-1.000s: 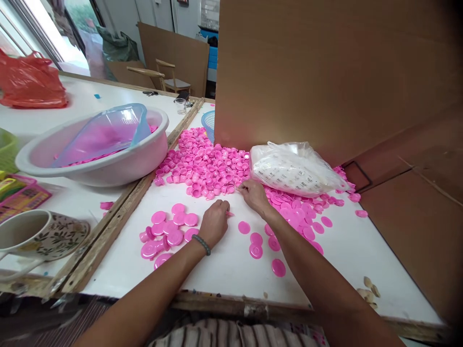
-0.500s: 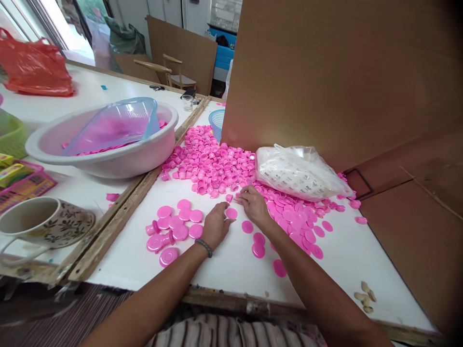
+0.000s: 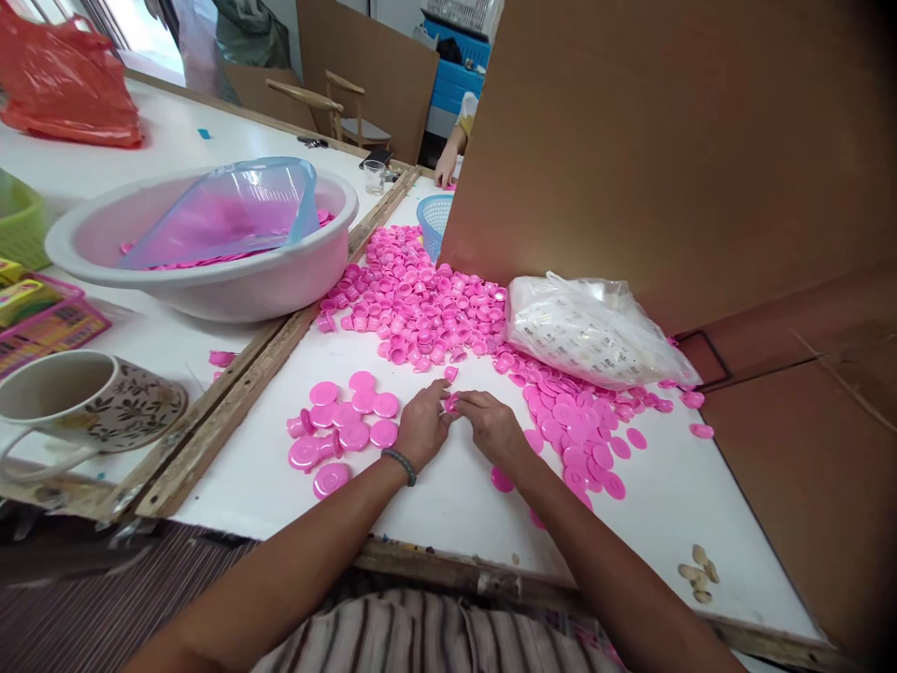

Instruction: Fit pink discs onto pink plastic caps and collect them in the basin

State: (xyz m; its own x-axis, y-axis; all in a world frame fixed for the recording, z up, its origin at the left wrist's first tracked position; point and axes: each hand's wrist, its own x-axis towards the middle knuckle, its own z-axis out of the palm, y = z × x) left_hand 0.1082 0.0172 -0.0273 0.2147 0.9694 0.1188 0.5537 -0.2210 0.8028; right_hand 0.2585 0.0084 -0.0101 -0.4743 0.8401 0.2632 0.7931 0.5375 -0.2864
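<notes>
My left hand (image 3: 422, 425) and my right hand (image 3: 494, 425) meet over the white table (image 3: 448, 505), fingertips pinched together on a small pink plastic piece (image 3: 450, 404). Left of my left hand lies a cluster of assembled pink disc lids (image 3: 343, 430). Behind the hands spreads a heap of small pink caps (image 3: 413, 304). To the right of my right hand lies a spread of flat pink discs (image 3: 575, 430). A beaded bracelet sits on my left wrist.
A clear plastic bag (image 3: 592, 327) lies against a tall cardboard wall (image 3: 665, 150). A pale basin (image 3: 210, 271) with a blue scoop (image 3: 231, 210) stands left, with a patterned mug (image 3: 84, 402). A blue basket (image 3: 434, 220) and another person's hand (image 3: 447, 168) are far back. Nutshells (image 3: 697, 570) lie front right.
My right hand drew back from the cap heap toward my left hand; both now pinch one pink piece together. The camera tilted down and forward.
</notes>
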